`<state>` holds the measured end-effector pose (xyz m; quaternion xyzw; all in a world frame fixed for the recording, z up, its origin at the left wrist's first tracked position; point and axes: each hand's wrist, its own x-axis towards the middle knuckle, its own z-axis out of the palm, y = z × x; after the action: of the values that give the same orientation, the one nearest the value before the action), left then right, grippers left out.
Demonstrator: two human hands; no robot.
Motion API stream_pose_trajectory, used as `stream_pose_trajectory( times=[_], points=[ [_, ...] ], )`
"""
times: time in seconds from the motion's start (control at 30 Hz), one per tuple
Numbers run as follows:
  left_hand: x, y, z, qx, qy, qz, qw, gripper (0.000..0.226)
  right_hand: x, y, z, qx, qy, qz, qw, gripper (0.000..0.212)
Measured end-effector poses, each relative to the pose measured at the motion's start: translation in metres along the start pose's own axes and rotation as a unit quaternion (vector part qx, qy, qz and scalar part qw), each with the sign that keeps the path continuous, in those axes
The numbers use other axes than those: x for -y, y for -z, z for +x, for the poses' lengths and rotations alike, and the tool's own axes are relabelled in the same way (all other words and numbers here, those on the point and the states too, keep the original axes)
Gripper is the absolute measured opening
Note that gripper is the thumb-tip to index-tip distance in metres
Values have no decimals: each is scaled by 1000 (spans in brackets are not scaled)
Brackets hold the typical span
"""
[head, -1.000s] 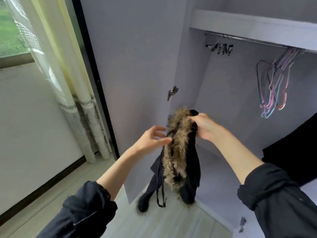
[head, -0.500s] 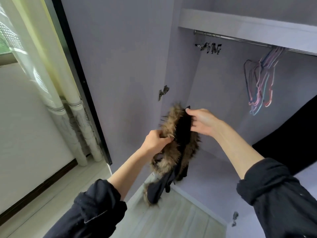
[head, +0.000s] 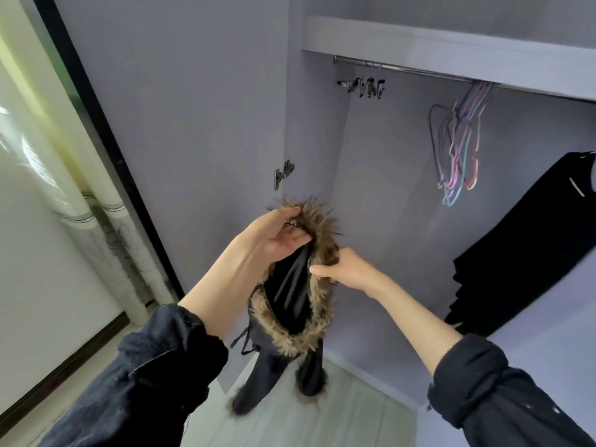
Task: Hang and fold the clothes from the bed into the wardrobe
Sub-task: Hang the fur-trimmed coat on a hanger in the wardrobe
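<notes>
I hold a dark garment with a brown fur trim (head: 292, 304) up in front of the open lilac wardrobe (head: 387, 188). My left hand (head: 274, 237) grips the top of the fur ring, fingers curled round its edge. My right hand (head: 342, 269) pinches the fur on the right side of the ring. The ring is spread open, showing a black lining and straps. The rest of the garment hangs down toward the floor. A metal rail (head: 403, 68) runs under the wardrobe shelf.
Several coloured empty hangers (head: 458, 150) and a cluster of metal clip hangers (head: 364, 86) hang on the rail. A black garment (head: 529, 250) hangs at the right. The wardrobe door (head: 177, 124) stands open on the left, with curtains (head: 106, 233) beside it.
My left hand rose and took hold of the top of the fur trim. My right hand slid down to the right side, and the fur ring opened out.
</notes>
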<state>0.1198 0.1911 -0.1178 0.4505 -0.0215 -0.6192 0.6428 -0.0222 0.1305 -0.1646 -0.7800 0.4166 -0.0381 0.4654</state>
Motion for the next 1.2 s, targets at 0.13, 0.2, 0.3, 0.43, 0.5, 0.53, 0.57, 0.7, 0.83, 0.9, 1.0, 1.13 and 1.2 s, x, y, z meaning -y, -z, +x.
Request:
stream_pose_trajectory(
  times=[0.13, 0.2, 0.3, 0.43, 0.5, 0.53, 0.57, 0.7, 0.83, 0.9, 1.0, 1.13, 1.2],
  points=[
    [-12, 4, -10, 46, -28, -51, 997, 31, -2, 13, 11, -126, 6, 115, 985, 13],
    [-18, 20, -9, 33, -48, -34, 998, 46, 3, 32, 10, -154, 35, 93, 983, 13],
    [-21, 36, -8, -32, -105, 167, 980, 37, 20, 54, 2, -139, 91, 43, 985, 8],
    [-16, 35, -8, -24, -271, 599, 754, 59, 47, 54, -2, -62, 134, -24, 989, 14],
    [-8, 28, -8, 25, -298, 701, 647, 62, 57, 50, -2, -45, 152, -7, 987, 11],
    [-5, 26, -7, 31, -300, 713, 634, 56, 61, 48, -4, -40, 159, 3, 986, 9],
    [-2, 25, -6, 31, -309, 707, 636, 48, 63, 48, -5, -38, 165, 10, 985, 9],
    [-3, 26, -1, -48, -388, 643, 658, 12, 60, 56, -10, -43, 140, 13, 989, 10],
    [-11, 8, -7, -45, -428, 608, 667, 5, 46, 56, -15, -10, 98, 50, 994, 14],
    [-14, -1, -8, -24, -444, 597, 668, 8, 39, 49, -14, -37, 91, 42, 994, 23],
    [-16, -2, -4, -2, -443, 613, 654, 10, 19, 48, -4, -193, 76, -136, 969, 12],
    [-19, 1, 9, 3, -448, 633, 631, 4, -8, 63, -1, -313, 16, -334, 889, 18],
    [-25, -1, 16, -5, -457, 624, 634, 6, -15, 69, 1, -341, 33, -343, 875, 22]
  ],
)
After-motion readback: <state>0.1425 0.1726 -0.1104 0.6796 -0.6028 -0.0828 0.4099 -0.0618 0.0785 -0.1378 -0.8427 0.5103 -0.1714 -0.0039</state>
